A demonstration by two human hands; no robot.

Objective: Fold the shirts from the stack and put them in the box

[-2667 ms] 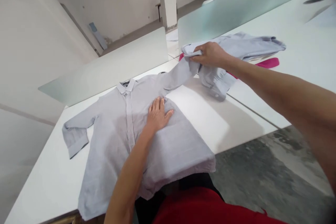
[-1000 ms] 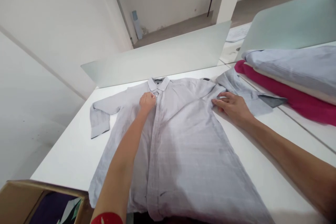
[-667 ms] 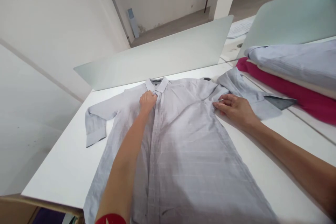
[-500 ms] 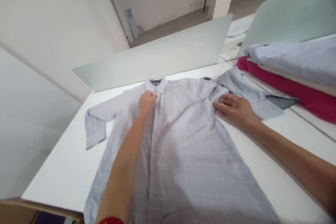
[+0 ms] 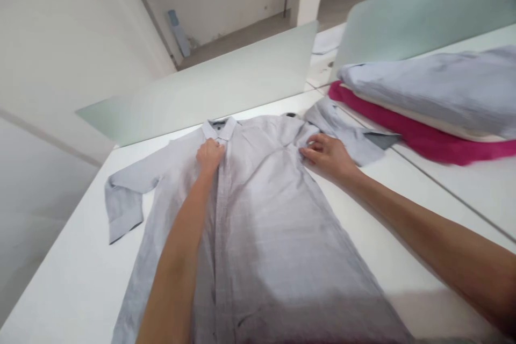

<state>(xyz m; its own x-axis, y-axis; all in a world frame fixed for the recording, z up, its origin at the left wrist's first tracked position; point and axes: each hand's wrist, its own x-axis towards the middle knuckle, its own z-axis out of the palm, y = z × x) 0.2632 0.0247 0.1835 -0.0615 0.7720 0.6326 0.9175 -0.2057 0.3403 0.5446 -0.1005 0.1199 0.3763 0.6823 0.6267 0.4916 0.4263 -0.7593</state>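
A light grey button-front shirt [image 5: 278,226] lies spread face up, its collar at the far end and both sleeves out to the sides. Just below the collar, my left hand [image 5: 210,155] is closed on the front near the button strip. At the right armpit seam, my right hand [image 5: 326,155] pinches the cloth between thumb and fingers. The right sleeve is bent and creased beyond that hand, its dark cuff opening showing. The left sleeve folds down at the elbow and lies flat.
The shirt rests on a white table [image 5: 68,258]. A frosted divider panel [image 5: 209,91] stands along the back edge, with a second panel [image 5: 423,16] at the right. Folded clothes in pale blue, cream and magenta [image 5: 443,140] are stacked at the right.
The view has swung to the right, so everything sits further left. Both hands keep the same hold on the shirt, which looks nearly unchanged.
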